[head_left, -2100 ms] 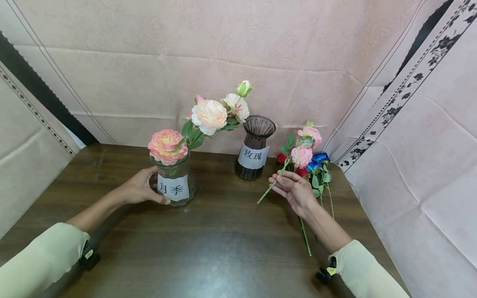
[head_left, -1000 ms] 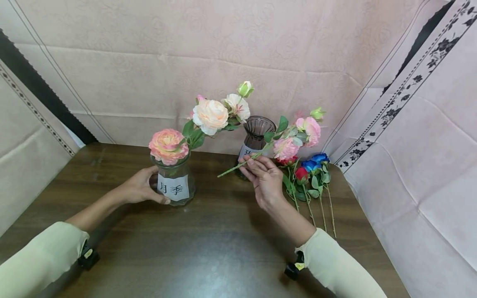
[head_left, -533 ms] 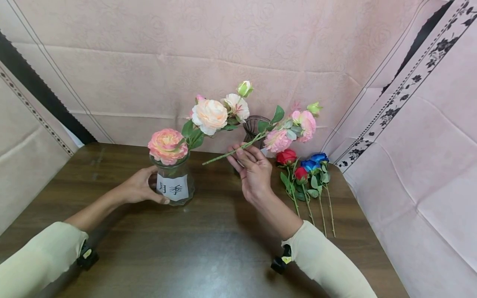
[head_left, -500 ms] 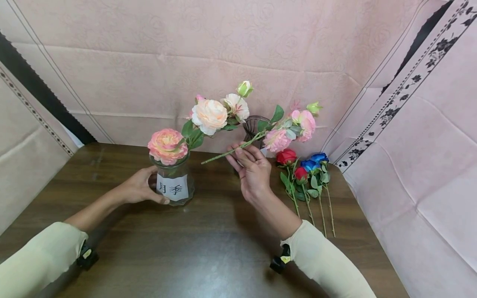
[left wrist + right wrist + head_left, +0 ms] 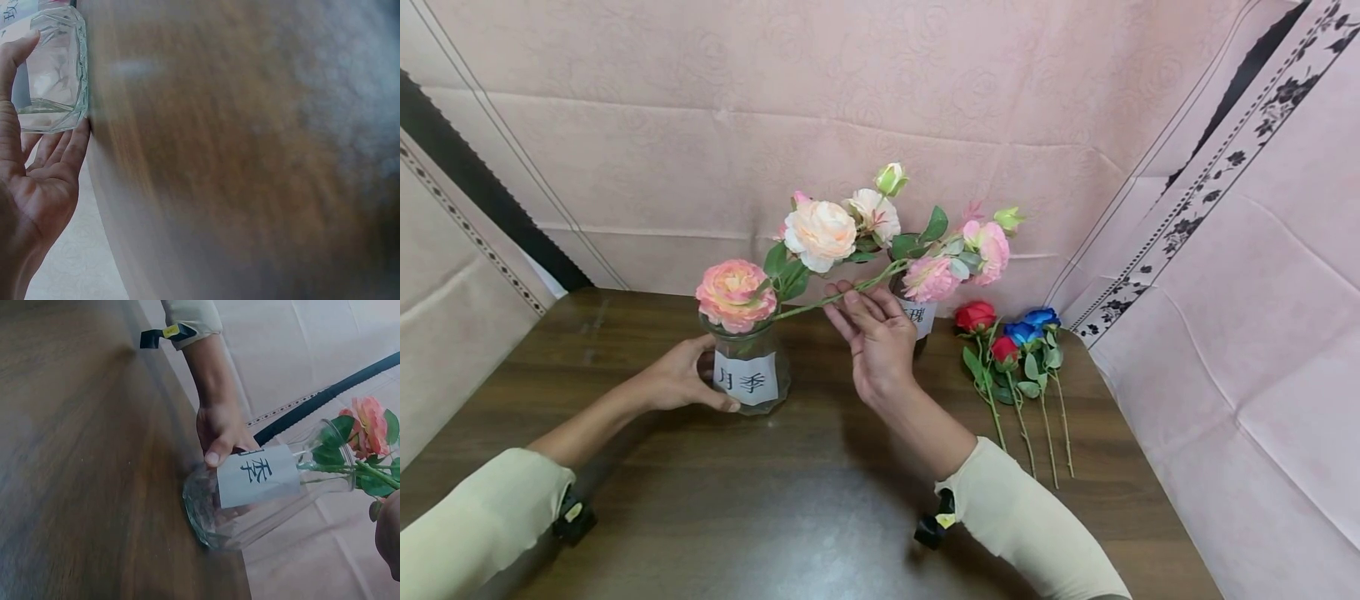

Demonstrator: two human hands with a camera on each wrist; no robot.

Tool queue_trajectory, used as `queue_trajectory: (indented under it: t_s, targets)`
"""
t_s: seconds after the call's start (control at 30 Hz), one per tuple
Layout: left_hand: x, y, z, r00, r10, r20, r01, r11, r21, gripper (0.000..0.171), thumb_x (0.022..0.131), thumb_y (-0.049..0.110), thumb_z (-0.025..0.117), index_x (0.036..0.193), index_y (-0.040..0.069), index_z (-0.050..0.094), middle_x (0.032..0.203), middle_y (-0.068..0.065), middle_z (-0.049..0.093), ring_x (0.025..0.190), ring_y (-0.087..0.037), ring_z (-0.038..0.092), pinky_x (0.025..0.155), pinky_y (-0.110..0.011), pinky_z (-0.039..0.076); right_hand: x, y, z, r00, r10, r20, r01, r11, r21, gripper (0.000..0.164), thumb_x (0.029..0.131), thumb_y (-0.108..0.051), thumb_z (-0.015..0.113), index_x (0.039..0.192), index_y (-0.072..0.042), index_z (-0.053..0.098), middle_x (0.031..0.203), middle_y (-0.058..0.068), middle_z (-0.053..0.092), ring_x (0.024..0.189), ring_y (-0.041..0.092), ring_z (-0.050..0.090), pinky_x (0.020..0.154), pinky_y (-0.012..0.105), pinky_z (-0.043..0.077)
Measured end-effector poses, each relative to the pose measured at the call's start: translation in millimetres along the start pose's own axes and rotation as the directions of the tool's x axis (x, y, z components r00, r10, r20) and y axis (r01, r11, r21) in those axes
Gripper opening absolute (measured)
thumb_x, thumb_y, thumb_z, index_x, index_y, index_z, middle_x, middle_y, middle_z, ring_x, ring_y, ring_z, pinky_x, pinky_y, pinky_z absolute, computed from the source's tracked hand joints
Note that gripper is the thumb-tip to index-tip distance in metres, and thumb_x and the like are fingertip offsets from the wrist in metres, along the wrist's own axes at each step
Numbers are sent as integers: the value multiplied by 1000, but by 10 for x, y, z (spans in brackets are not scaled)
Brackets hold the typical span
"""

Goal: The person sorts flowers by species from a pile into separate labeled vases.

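Observation:
My left hand (image 5: 681,377) holds the clear glass vase (image 5: 781,371) at its side, thumb across the front by the white label. In the vase stand a peach-pink flower (image 5: 736,296) and a cream flower stem (image 5: 820,235) leaning right. My right hand (image 5: 883,346) pinches the green stem of a pink flower spray (image 5: 932,279), tilted with blooms to the right. Its lower end is at the vase mouth; whether it is inside cannot be told. In the left wrist view, fingers (image 5: 75,147) reach behind the vase base. The right wrist view shows stems inside the glass.
A dark purple glass vase (image 5: 917,317) with a white label stands behind my right hand, partly hidden. Red roses (image 5: 976,316) and blue roses (image 5: 1041,318) lie at the table's right. A pale patterned cloth (image 5: 700,167) hangs behind the brown table (image 5: 760,500).
My right hand has carried the pink flower spray left from beside the roses, bringing its stem end to the clear vase's mouth. The left hand has stayed on the vase.

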State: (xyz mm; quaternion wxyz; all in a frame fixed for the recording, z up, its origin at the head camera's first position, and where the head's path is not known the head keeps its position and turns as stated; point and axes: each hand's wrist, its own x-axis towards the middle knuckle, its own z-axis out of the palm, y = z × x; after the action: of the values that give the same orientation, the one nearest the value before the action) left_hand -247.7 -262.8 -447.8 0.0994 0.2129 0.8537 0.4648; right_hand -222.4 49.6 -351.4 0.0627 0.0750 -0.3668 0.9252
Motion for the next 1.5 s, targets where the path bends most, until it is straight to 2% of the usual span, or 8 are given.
queue_trajectory:
  t_s: [0.17,0.47,0.67,0.8,0.9,1.0,1.27,1.5]
  targets:
    - [-9,-1,-6,1000,4,-2,-4,1000,-2,98,80,14,103,157,-9,48,147,-29,69,137,-49,69,109,-44,64,-19,88,60,1000,2,-4,-2,1000,-14,28,106,14,63,101,-10,78,102,7,86,101,21,86,103,49,69]
    - [-10,-9,-3,1000,3,-6,-3,1000,10,98,78,16,103,156,-9,49,146,-29,70,136,-48,70,109,-45,65,-32,234,142,1000,26,-3,-26,997,-72,21,105,12,68,108,-5,80,109,9,87,100,21,85,104,52,68]
    - [-11,-14,6,1000,15,-16,-15,1000,24,98,78,16,104,156,-9,50,145,-30,70,135,-49,71,108,-40,65,-27,340,182,1000,-21,-7,20,982,-189,21,102,8,74,122,13,77,117,20,86,96,14,84,90,35,72]
    - [-14,-8,11,1000,19,-17,-19,1000,-1,98,77,13,104,155,-11,49,144,-31,70,134,-49,71,103,-27,63,-20,404,211,999,-19,-32,9,964,-264,16,99,4,81,114,9,81,101,5,88,92,9,79,76,26,66]
    - [-11,-3,11,1000,22,-19,-23,1000,-6,96,77,14,104,154,-11,51,142,-30,72,131,-46,73,100,-23,63,-27,429,223,999,-1,-53,-15,957,-289,11,97,3,83,108,6,83,91,-5,84,86,8,75,71,24,63]
    - [-7,0,12,999,24,-21,-24,1000,5,96,77,15,104,153,-10,52,140,-28,73,128,-42,75,99,-23,62,-25,442,225,999,6,-50,-21,951,-308,12,97,3,83,108,7,83,87,-8,82,83,7,73,70,24,63]
    - [0,-58,18,1000,15,-9,-15,998,-59,98,77,11,103,156,-10,49,144,-31,71,134,-49,72,101,-24,62,28,451,211,998,-63,-2,59,942,-331,21,98,5,79,117,14,81,94,-3,83,84,9,74,75,26,65]
    - [7,-67,12,1000,11,-11,-11,999,-41,99,78,13,103,157,-9,48,146,-31,69,137,-52,69,102,-21,60,73,394,200,991,-120,53,131,941,-312,25,104,5,73,126,15,78,108,6,83,91,13,76,79,26,66]
